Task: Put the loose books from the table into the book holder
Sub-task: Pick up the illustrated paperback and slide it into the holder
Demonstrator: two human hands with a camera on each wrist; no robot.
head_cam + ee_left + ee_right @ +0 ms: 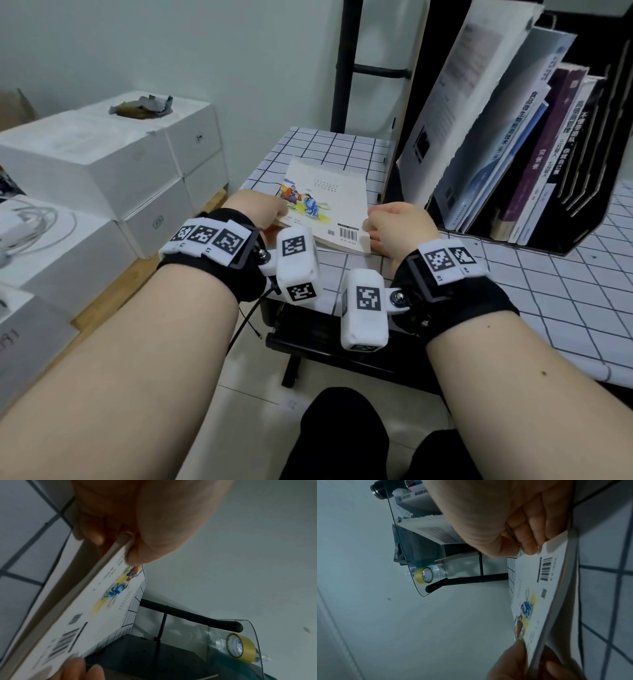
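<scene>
Both hands on one book point(329, 202), centre of the head view, back cover up: barcode at the near edge, cartoon illustration on its left half. Long axis runs near-to-far up the frame, near edge towards the person; the near end looks lifted off the table point(555, 284), though the far end's contact is hard to judge. Left hand point(255, 209) pinches the book's left edge, thumb on the cover and fingers curled underneath, confirmed in the left wrist view point(137, 520). Right hand point(397, 226) is curled round the right near corner by the barcode, fingers point(529, 545) on the cover edge. Book holder point(582, 192), black with slotted dividers, stands at right of frame on the same table, already holding several upright books leaning left; its right end is cut off by the frame. The table has a white cloth with a black grid. White boxes point(102, 154) are stacked at left, with a plain pale wall behind. Wrist views show a yellow tape roll point(240, 647) behind a clear curved panel; what it rests on is unclear. Spine text on the shelved books is too small to read.
</scene>
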